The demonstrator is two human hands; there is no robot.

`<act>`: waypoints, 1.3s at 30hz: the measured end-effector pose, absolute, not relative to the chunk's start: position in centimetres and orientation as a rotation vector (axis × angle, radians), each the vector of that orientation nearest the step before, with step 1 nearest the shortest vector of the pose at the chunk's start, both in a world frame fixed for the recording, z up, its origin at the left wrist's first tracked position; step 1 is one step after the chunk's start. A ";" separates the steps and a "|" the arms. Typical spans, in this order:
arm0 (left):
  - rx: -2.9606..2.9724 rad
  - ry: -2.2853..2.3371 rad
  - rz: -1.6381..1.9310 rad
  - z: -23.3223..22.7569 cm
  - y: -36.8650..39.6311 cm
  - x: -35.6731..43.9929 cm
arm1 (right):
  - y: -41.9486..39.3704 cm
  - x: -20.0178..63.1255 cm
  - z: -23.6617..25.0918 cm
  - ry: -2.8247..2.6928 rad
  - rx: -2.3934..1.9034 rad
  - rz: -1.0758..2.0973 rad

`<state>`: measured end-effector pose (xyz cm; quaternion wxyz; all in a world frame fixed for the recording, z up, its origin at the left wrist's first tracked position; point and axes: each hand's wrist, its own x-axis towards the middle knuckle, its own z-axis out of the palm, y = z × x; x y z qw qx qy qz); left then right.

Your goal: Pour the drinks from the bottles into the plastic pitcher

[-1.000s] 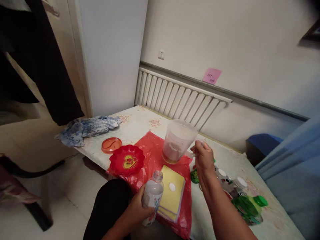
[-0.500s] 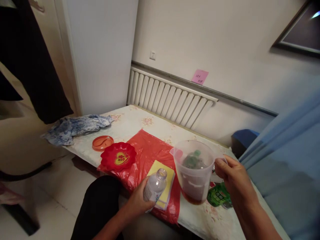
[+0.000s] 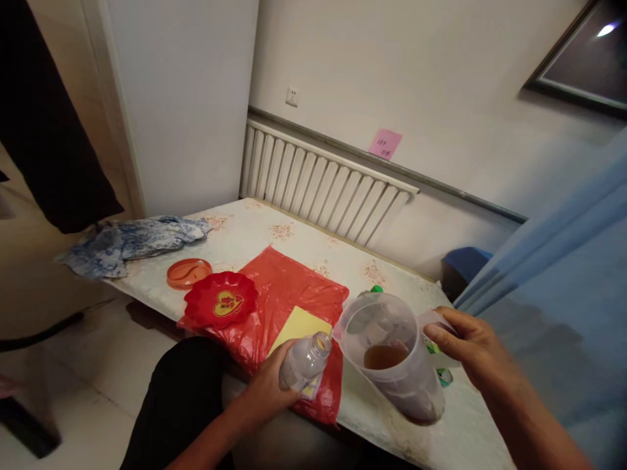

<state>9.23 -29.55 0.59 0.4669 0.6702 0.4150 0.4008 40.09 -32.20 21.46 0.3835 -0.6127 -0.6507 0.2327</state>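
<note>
My left hand (image 3: 271,377) is wrapped round a clear bottle (image 3: 302,363) with an uncapped mouth, leaning slightly to the right. In my right hand (image 3: 465,339) is the handle of a translucent plastic measuring jug (image 3: 392,372), tilted to the left with brown liquid (image 3: 386,356) inside. The jug's spout is close to the bottle's mouth; whether they touch, I cannot tell. Under the bottle lies a yellow pad (image 3: 301,326) on a red plastic sheet (image 3: 289,281). Behind the jug a green cap (image 3: 376,289) shows, and a green can (image 3: 445,376) is partly hidden.
On the table (image 3: 245,228) to the left are a red scalloped plate (image 3: 200,303), an orange round lid (image 3: 179,273) and a blue-white cloth (image 3: 132,245). A radiator (image 3: 318,186) runs along the wall behind. A blue curtain (image 3: 553,281) hangs at the right.
The jug has gone from nearly upright to tilted left, its spout coming to the bottle's mouth. The bottle now leans a little more to the right. The view has shifted slightly.
</note>
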 end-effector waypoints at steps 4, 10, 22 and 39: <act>1.675 1.017 0.993 0.0 -29.5 9.4 | -32.5 39.5 22.2 -1.813 -1.607 0.582; 1.715 0.980 1.020 0.3 -29.7 9.5 | -32.5 39.6 22.6 -1.931 -1.646 0.640; 1.803 1.007 0.959 -0.6 -29.7 9.7 | -32.3 38.5 24.3 -2.097 -1.694 0.559; 1.830 1.021 0.923 -0.3 -29.8 9.7 | -31.7 37.5 25.4 -2.267 -1.727 0.412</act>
